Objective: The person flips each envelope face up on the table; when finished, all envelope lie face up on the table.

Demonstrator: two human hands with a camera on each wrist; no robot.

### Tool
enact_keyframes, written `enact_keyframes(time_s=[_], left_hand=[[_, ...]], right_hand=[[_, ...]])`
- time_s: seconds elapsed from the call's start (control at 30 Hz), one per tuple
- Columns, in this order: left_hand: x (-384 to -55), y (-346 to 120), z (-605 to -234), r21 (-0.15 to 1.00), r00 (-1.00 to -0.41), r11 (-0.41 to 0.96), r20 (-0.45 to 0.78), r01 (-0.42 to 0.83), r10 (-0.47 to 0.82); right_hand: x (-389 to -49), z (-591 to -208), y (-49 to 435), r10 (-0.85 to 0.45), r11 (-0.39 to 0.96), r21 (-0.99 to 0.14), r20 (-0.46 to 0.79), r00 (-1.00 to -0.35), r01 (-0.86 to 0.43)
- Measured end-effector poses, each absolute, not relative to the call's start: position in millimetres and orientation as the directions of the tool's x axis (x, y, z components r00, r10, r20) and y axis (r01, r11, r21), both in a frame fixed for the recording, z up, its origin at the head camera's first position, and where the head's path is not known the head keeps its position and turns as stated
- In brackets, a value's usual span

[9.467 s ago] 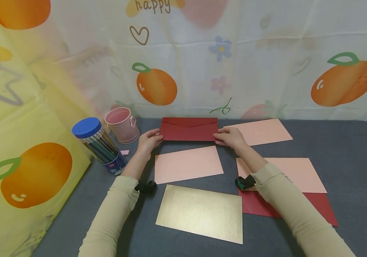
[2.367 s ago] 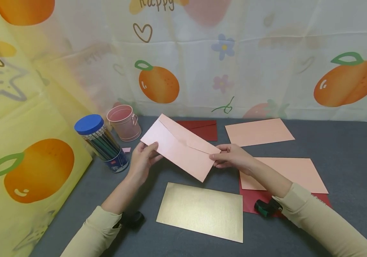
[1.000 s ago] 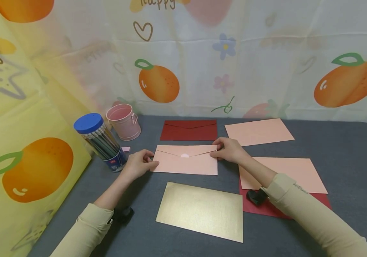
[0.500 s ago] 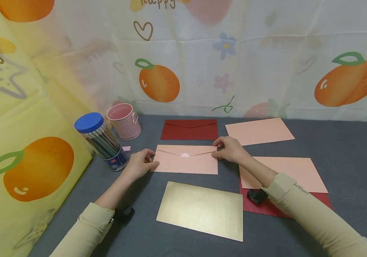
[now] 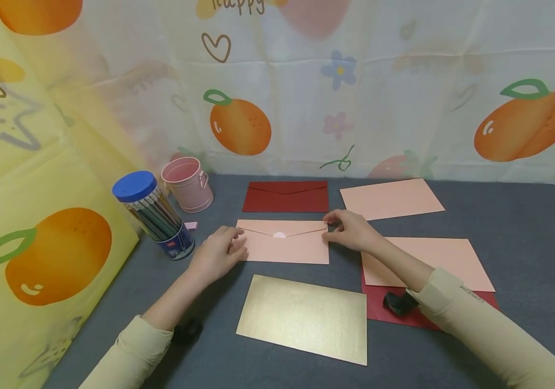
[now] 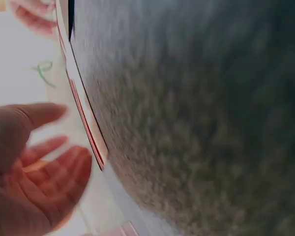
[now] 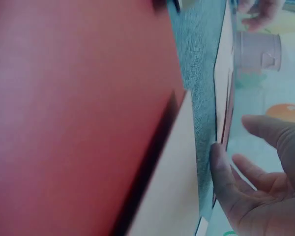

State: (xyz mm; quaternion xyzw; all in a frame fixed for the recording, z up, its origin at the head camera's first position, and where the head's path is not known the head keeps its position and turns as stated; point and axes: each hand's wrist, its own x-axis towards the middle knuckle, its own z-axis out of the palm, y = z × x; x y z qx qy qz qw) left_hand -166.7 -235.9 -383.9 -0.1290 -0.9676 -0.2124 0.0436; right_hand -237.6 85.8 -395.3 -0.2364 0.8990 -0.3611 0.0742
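Note:
A pink envelope [image 5: 282,251] lies flat in mid-table, its flap side up with a pale half-round spot at the flap's tip. My left hand [image 5: 216,255] is at its left end; in the left wrist view the thumb and fingers of this hand [image 6: 37,167] stand apart with nothing between them. At the envelope's right end is my right hand [image 5: 353,231]. The right wrist view has the thumb of that hand [image 7: 255,187] away from the paper and one fingertip close to the envelope's edge; whether it touches, I cannot tell. Behind lies a red envelope [image 5: 284,202], also flap side up.
A gold envelope-sized piece [image 5: 302,321] lies in front. On the right are a pink one [image 5: 391,200] at the back and another pink one [image 5: 442,262] overlapping a red one [image 5: 384,310]. A pencil jar [image 5: 153,216] and a pink bucket [image 5: 187,186] stand left.
The pink envelope was lifted and tilted in both hands, then laid flat, squared below the red one. Just now both hands have loosened from its ends, and the right has shifted slightly right.

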Motion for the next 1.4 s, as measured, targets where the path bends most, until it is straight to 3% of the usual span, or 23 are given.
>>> enact_keyframes(time_s=[0.13, 0.27, 0.4, 0.6, 1.0, 1.4], left_hand=[[-153, -223, -381, 0.436, -0.878, 0.767, 0.148, 0.471, 0.455], [-137, -211, -377, 0.475, -0.767, 0.670, 0.016, 0.571, 0.642], [-121, -203, -375, 0.480, -0.689, 0.645, -0.111, 0.594, 0.717], [-106, -199, -378, 0.412, -0.606, 0.614, -0.168, 0.674, 0.778], [-98, -202, -390, 0.287, -0.596, 0.610, -0.142, 0.739, 0.790], [-99, -198, -390, 0.242, -0.614, 0.636, -0.168, 0.732, 0.771]], right_hand=[[-222, -391, 92, -0.529, 0.590, -0.688, 0.067, -0.846, -0.423], [-202, -389, 97, -0.592, 0.548, -0.670, 0.114, -0.798, -0.502], [-180, -390, 103, -0.666, 0.527, -0.609, 0.136, -0.733, -0.592], [-143, -392, 117, -0.752, 0.528, -0.551, 0.052, -0.657, -0.647], [-97, -389, 129, -0.841, 0.496, -0.509, -0.079, -0.535, -0.704], [-92, -395, 134, -0.841, 0.518, -0.443, -0.105, -0.531, -0.732]])
